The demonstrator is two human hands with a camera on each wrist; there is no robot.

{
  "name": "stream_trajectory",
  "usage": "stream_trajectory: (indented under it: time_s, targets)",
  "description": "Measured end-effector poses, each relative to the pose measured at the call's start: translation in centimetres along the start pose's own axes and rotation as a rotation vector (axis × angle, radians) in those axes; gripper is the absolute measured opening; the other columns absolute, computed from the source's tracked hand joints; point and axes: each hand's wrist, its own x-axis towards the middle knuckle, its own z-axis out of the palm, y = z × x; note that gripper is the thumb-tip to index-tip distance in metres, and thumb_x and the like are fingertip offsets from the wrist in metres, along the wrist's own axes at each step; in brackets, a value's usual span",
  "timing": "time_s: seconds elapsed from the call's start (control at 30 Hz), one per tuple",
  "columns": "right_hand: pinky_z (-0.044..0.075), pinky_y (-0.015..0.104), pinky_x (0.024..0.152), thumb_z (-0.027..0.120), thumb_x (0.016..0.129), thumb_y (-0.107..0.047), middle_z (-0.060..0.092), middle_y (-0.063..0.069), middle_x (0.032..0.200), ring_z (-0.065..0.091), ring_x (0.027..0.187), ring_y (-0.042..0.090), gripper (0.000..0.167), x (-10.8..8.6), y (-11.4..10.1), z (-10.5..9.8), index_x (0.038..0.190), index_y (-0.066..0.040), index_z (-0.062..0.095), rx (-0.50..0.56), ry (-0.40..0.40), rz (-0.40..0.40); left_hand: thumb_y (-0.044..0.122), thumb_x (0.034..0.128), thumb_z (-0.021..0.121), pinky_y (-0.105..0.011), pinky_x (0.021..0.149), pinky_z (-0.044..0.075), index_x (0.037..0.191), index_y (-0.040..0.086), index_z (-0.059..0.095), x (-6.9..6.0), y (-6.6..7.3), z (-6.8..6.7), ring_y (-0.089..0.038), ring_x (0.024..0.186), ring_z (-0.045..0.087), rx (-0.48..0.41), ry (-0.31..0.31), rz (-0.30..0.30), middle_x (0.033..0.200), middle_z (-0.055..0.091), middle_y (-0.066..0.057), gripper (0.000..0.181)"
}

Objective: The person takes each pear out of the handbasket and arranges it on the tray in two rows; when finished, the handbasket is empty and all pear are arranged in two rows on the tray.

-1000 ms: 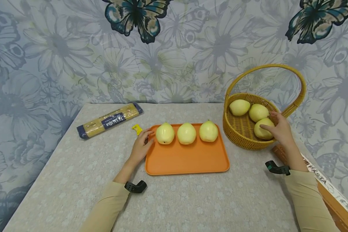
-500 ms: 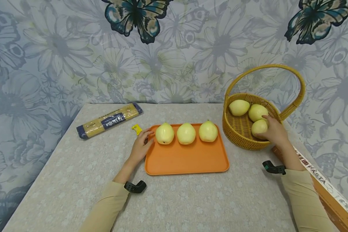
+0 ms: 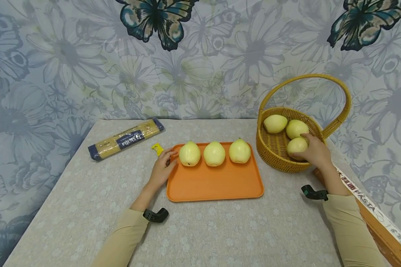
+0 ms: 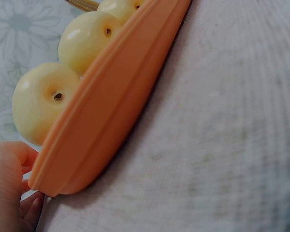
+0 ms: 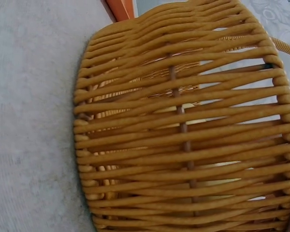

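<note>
In the head view my right hand (image 3: 315,151) reaches over the near right rim of the wicker basket (image 3: 270,157), its thumb and fingers round the nearest pear (image 3: 296,147). Two more pears, one at the left (image 3: 275,123) and one behind (image 3: 296,128), lie in the basket. My left hand (image 3: 162,168) touches the left edge of the orange tray (image 3: 215,185), on which three pears (image 3: 189,153) stand in a row. The left wrist view shows the fingers (image 4: 26,157) at the tray's rim (image 4: 101,106). Basket weave (image 5: 183,145) fills most of the right wrist view, hiding the grip.
A pasta packet (image 3: 127,139) lies at the back left of the table. Beside the left hand is a small yellow wrapped item (image 3: 157,149). A long pasta box (image 3: 371,211) lies under the right forearm. Behind the table hangs patterned cloth (image 3: 204,74).
My right hand has moved left and closed round the nearest pear, which has shifted slightly left within the basket. The left hand has stayed at the tray's edge.
</note>
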Motion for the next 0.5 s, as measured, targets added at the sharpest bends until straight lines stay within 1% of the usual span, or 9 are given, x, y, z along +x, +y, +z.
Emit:
stream_trajectory:
  time_s: [0.1,0.2,0.27,0.37,0.43,0.5]
  targets:
    - [0.042,0.063,0.085,0.076,0.076,-0.042,0.042,0.036,0.136,0.045,0.116,0.053,0.09,-0.06,0.01,0.1,0.142,0.003,0.036,0.006,0.012,0.013,0.017,0.0979,0.052,-0.051,0.107,0.04,0.129,0.002,0.055,-0.13,0.16,-0.04,-0.035,0.134,0.041,-0.01,-0.007,-0.01,0.147,0.039,-0.016,0.035]
    - [0.041,0.064,0.086,0.076,0.076,-0.042,0.041,0.036,0.138,0.044,0.118,0.053,0.091,-0.12,-0.02,0.22,0.144,0.003,0.034,0.036,0.041,0.027,0.017,0.098,0.052,-0.051,0.107,0.04,0.13,0.001,0.054,-0.18,0.2,-0.07,-0.035,0.134,0.04,-0.011,-0.012,-0.013,0.148,0.039,-0.015,0.035]
    - [0.041,0.064,0.087,0.076,0.077,-0.041,0.04,0.035,0.139,0.043,0.12,0.053,0.091,-0.12,-0.02,0.32,0.144,0.002,0.033,0.074,0.075,0.039,0.017,0.0982,0.052,-0.051,0.107,0.04,0.13,0.001,0.054,-0.17,0.18,-0.09,-0.035,0.135,0.04,-0.012,-0.012,-0.012,0.148,0.039,-0.016,0.035]
    - [0.039,0.063,0.091,0.075,0.079,-0.038,0.04,0.033,0.141,0.042,0.122,0.052,0.088,-0.17,-0.12,0.39,0.145,0.002,0.032,0.165,0.139,0.057,0.019,0.0984,0.052,-0.051,0.107,0.04,0.13,0.002,0.054,-0.15,0.13,-0.1,-0.035,0.134,0.04,-0.012,-0.01,-0.007,0.148,0.039,-0.015,0.036]
    - [0.04,0.058,0.091,0.075,0.08,-0.035,0.041,0.032,0.141,0.043,0.122,0.049,0.085,-0.2,-0.23,0.39,0.144,0.003,0.034,0.238,0.19,0.062,0.02,0.0984,0.052,-0.051,0.106,0.041,0.13,0.002,0.054,-0.14,0.12,-0.11,-0.035,0.133,0.041,-0.009,-0.008,-0.003,0.148,0.039,-0.015,0.036]
    - [0.043,0.045,0.09,0.074,0.081,-0.032,0.042,0.029,0.142,0.045,0.122,0.044,0.081,-0.19,-0.41,0.36,0.144,0.002,0.035,0.316,0.235,0.074,0.02,0.0983,0.052,-0.051,0.104,0.042,0.13,0.003,0.054,-0.13,0.08,-0.12,-0.035,0.132,0.042,-0.006,-0.005,-0.001,0.148,0.039,-0.015,0.037]
